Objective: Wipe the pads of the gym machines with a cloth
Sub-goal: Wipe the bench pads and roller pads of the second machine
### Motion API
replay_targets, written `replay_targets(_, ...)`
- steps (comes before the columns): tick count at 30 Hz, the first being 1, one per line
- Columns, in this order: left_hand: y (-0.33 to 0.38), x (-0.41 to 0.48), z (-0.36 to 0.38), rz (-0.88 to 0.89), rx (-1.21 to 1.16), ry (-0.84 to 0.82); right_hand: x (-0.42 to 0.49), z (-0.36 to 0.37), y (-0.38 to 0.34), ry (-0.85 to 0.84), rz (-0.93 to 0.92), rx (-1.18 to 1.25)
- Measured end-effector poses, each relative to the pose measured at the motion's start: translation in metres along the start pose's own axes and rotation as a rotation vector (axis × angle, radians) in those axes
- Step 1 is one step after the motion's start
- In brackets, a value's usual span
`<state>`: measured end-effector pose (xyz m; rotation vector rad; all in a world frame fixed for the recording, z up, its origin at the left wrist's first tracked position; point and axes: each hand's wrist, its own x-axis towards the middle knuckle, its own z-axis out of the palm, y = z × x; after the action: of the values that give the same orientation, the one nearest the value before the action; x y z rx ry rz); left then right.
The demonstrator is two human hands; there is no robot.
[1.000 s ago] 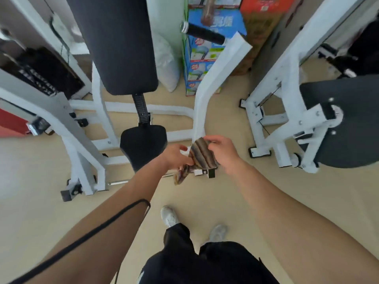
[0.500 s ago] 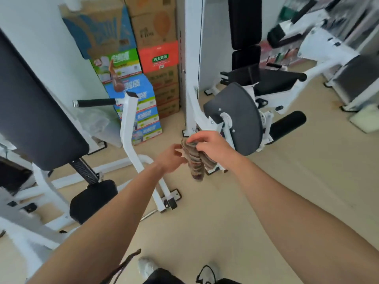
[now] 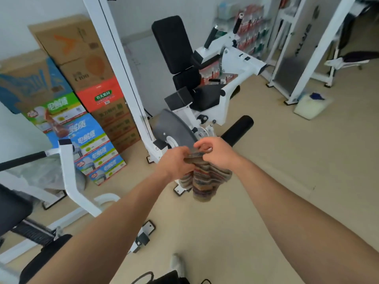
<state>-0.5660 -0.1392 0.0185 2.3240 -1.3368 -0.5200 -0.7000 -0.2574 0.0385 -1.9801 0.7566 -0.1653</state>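
Observation:
A striped brown cloth (image 3: 204, 181) hangs in front of me, held at its top edge by both hands. My left hand (image 3: 174, 162) grips its left corner and my right hand (image 3: 215, 151) pinches the right part. Just beyond the hands stands a white gym machine with a tall black back pad (image 3: 173, 43), a black seat pad (image 3: 207, 97), a black roller pad (image 3: 238, 130) and a grey round disc (image 3: 174, 128). The hands are short of the disc, touching no pad. At the lower left lies another machine's black pad (image 3: 12, 210).
Stacked cardboard boxes (image 3: 82, 95) stand against the wall at the left. A white upright frame post (image 3: 121, 72) rises between boxes and machine. A white frame (image 3: 295, 54) and a white plastic jug (image 3: 311, 105) sit at the right. Beige floor stretches to the right of my arms.
The view has swung from the left machine toward the seated machine ahead. Both hands kept the cloth and raised it, letting it hang more unfolded.

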Motion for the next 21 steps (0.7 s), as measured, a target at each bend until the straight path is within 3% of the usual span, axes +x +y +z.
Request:
replay_targets(3, 0.020, 0.032, 0.009, 0.067, 0.002, 0.010, 0.015, -0.031, 0.023, 0.050, 0.094, -0.142)
replay_targets(9, 0.051, 0.110, 0.034, 0.093, 0.021, -0.071, 0.066, -0.087, 0.051, -0.131, 0.206, -0.639)
replay_targets(14, 0.063, 0.205, 0.047, 0.102, -0.172, -0.297, 0.131, -0.137, 0.072, -0.053, 0.236, -0.536)
replay_targets(18, 0.083, 0.280, 0.051, 0.119, -0.257, -0.414, 0.181, -0.184, 0.089, -0.100, 0.291, -0.522)
replay_targets(21, 0.102, 0.331, 0.054, 0.167, -0.138, -0.425, 0.209, -0.223, 0.105, -0.093, 0.313, -0.553)
